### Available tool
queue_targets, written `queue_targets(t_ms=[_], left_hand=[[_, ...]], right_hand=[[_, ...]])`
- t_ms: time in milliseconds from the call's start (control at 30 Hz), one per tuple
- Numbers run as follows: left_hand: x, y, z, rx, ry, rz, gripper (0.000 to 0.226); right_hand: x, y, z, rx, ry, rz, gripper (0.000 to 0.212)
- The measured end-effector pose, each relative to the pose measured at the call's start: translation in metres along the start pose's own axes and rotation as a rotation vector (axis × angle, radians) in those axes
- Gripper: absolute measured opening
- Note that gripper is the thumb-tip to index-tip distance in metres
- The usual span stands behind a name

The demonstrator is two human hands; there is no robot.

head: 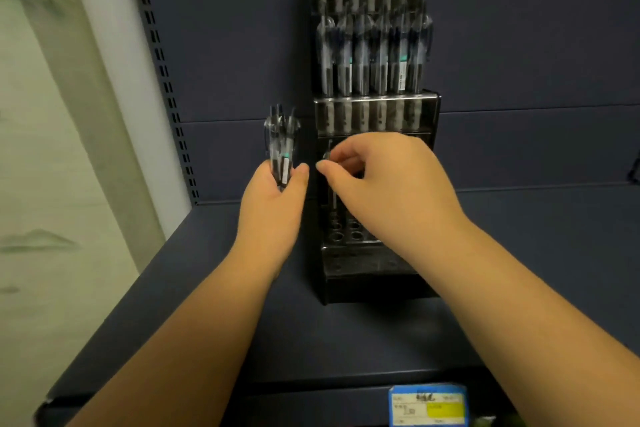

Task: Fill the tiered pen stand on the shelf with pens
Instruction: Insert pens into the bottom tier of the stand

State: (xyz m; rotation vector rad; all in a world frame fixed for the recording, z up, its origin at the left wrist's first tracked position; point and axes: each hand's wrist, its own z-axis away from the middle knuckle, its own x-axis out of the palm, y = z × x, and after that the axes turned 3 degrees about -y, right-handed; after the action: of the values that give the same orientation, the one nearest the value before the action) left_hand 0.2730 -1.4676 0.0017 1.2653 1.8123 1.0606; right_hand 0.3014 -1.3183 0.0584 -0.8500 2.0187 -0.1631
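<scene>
A black tiered pen stand (374, 274) stands on the dark shelf against the back panel. Its top and middle tiers hold rows of clear-barrelled pens (374, 55). The bottom tier shows several open holes (346, 236) at its left. My left hand (273, 198) grips a small bunch of pens (282, 146), upright, just left of the stand. My right hand (381, 177) pinches a single pen (333, 198) that stands upright over the bottom tier's left holes; its lower end reaches the holes, partly hidden by my fingers.
The dark blue shelf (214, 305) stretches left and right of the stand. A slotted upright rail (166, 80) runs along the left back edge beside a pale wall. A blue and yellow price label (427, 406) sits on the shelf's front lip.
</scene>
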Motion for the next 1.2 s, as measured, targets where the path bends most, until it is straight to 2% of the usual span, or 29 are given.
queue_targets(t_ms=[167, 233, 300, 400, 500, 600, 700, 767, 900, 1200], left_hand=[[-0.009, 0.012, 0.005, 0.065, -0.046, 0.01, 0.009], [-0.018, 0.013, 0.005, 0.107, -0.086, -0.072, 0.011], [-0.024, 0.013, 0.006, 0.147, -0.14, -0.133, 0.013], [-0.026, 0.011, 0.01, 0.149, -0.156, -0.074, 0.01], [-0.027, 0.007, 0.012, 0.165, -0.186, -0.028, 0.008], [-0.025, -0.002, 0.011, 0.101, -0.175, 0.023, 0.006], [-0.022, -0.011, 0.009, -0.036, -0.131, 0.123, 0.018], [-0.02, -0.014, 0.006, -0.079, -0.091, 0.15, 0.022], [-0.019, -0.016, 0.001, -0.115, -0.057, 0.181, 0.022], [-0.021, -0.02, -0.001, -0.127, -0.099, 0.088, 0.023]], right_hand=[[0.018, -0.022, -0.011, 0.05, 0.024, -0.16, 0.035], [0.02, -0.028, -0.013, 0.061, 0.042, -0.202, 0.035], [0.022, -0.032, -0.012, 0.062, 0.041, -0.246, 0.025], [0.025, -0.039, -0.01, 0.077, 0.046, -0.326, 0.014], [0.021, -0.044, -0.007, 0.096, 0.123, -0.414, 0.01], [0.003, -0.042, -0.005, 0.086, 0.265, -0.431, 0.013], [-0.014, -0.032, -0.002, 0.122, 0.334, -0.464, 0.026], [-0.021, -0.024, 0.002, 0.136, 0.331, -0.413, 0.031], [-0.022, -0.014, 0.009, 0.119, 0.255, -0.212, 0.025], [-0.012, -0.01, 0.0, 0.139, 0.069, 0.037, 0.026]])
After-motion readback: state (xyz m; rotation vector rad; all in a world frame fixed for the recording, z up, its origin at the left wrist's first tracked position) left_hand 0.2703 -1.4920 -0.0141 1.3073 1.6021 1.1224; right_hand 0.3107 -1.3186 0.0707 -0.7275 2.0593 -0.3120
